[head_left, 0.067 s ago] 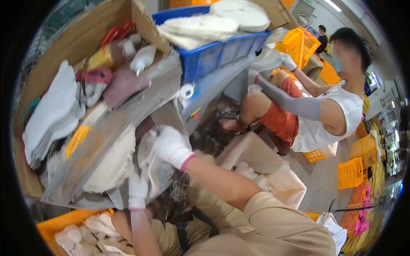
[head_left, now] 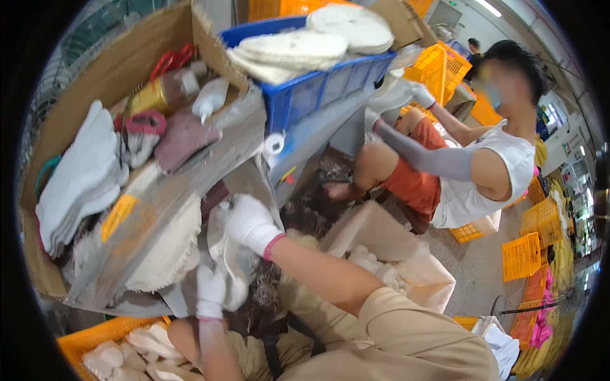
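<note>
A smooth white curved piece [head_left: 234, 272] hangs upright at the fringed edge of a white cloth buffing wheel [head_left: 168, 254]; I cannot tell whether the two touch. My right hand [head_left: 253, 223], in a white knit glove with a pink cuff, is closed round the upper part of the piece. Lower down, my left hand [head_left: 211, 291], gloved the same way, is closed on its near side, with the fingertips partly hidden. A grey sheet-like guard [head_left: 152, 213] covers part of the wheel.
A cardboard box [head_left: 219, 38] holds gloves [head_left: 86, 178], bottles and red-handled scissors [head_left: 173, 58]. Behind it, a blue crate [head_left: 330, 82] carries cloth discs. White pieces fill an orange basket [head_left: 73, 343] and a lined bin [head_left: 426, 270]. A co-worker [head_left: 489, 152] sits at right holding a white piece.
The lower end of the white piece has swung slightly to the right, and my left hand has shifted slightly right with it. My right hand keeps its grip, a touch lower.
</note>
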A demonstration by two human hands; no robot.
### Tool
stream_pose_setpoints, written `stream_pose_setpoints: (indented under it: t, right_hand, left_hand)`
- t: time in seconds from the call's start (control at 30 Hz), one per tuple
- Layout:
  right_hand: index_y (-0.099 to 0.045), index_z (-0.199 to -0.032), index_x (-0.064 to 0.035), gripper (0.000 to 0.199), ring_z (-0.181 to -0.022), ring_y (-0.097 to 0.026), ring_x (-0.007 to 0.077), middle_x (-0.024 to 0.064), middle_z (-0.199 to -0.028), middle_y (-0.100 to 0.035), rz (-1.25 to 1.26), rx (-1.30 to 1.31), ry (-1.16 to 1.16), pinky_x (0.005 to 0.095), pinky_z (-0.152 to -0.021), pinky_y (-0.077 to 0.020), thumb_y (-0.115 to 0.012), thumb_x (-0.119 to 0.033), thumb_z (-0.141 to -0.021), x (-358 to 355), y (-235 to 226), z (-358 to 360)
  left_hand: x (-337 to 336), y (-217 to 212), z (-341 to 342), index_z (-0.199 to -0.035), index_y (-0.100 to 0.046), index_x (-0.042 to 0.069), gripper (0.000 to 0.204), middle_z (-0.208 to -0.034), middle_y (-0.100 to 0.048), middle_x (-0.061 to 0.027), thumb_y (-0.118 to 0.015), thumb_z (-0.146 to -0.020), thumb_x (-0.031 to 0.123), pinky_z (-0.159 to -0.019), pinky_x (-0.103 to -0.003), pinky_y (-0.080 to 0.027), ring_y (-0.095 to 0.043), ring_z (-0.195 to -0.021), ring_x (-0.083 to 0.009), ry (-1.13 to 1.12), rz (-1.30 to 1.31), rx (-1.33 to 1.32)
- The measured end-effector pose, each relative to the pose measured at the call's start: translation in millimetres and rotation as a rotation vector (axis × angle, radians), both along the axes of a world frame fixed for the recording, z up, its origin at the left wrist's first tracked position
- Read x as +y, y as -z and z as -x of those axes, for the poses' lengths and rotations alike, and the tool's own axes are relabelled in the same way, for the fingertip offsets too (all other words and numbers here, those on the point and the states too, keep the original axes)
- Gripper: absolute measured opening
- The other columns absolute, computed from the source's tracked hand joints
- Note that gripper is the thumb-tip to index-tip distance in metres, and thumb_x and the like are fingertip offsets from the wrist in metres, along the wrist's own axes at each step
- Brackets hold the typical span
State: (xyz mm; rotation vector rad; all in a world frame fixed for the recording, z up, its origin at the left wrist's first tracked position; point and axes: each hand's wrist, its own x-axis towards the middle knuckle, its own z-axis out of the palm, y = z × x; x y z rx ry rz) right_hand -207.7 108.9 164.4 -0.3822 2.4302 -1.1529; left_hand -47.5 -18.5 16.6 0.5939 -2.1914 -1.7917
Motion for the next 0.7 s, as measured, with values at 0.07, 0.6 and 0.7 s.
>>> stream_pose_setpoints:
  t: [0.07,0.6,0.7]
  right_hand:
    - [-0.071,-0.12,0.0023,0.053,-0.109,-0.072,0.0473,0.0279,-0.119,-0.075,-0.004,-0.014,-0.035,0.0492,-0.1,-0.057,-0.069,-0.043,-0.093,5.5,-27.5,-17.1]
    - [-0.074,-0.122,-0.0044,0.035,-0.105,-0.076,0.0272,0.0126,-0.125,-0.077,0.078,0.75,-0.668,0.0389,-0.086,-0.0619,-0.073,-0.008,-0.087,32.7,37.6,-142.3]
    - [-0.075,-0.116,-0.0046,0.026,-0.082,-0.076,0.0304,0.0102,-0.104,-0.078,-0.064,0.839,-0.593,0.0414,-0.073,-0.0617,-0.071,-0.014,-0.092,-5.1,48.7,-131.6]
  left_hand:
    - [20.9,9.8,8.3,-0.121,-0.077,0.001,0.035,-0.121,-0.078,-0.0163,-0.063,-0.108,0.03,-0.09,-0.039,-0.058,-0.074,-0.106,-0.0244,-0.127,0.189,-0.614]
    - [29.9,-34.3,-24.1,-0.137,-0.061,0.001,0.091,-0.117,-0.071,-0.0238,-0.043,-0.099,0.082,-0.086,-0.055,-0.061,-0.07,-0.103,-0.0433,-0.216,-1.642,0.444]
    - [3.5,-15.3,-6.9,-0.142,-0.056,-0.006,0.09,-0.129,-0.069,-0.0288,-0.04,-0.103,0.073,-0.094,-0.056,-0.059,-0.071,-0.105,-0.0429,-0.343,-1.268,0.423]
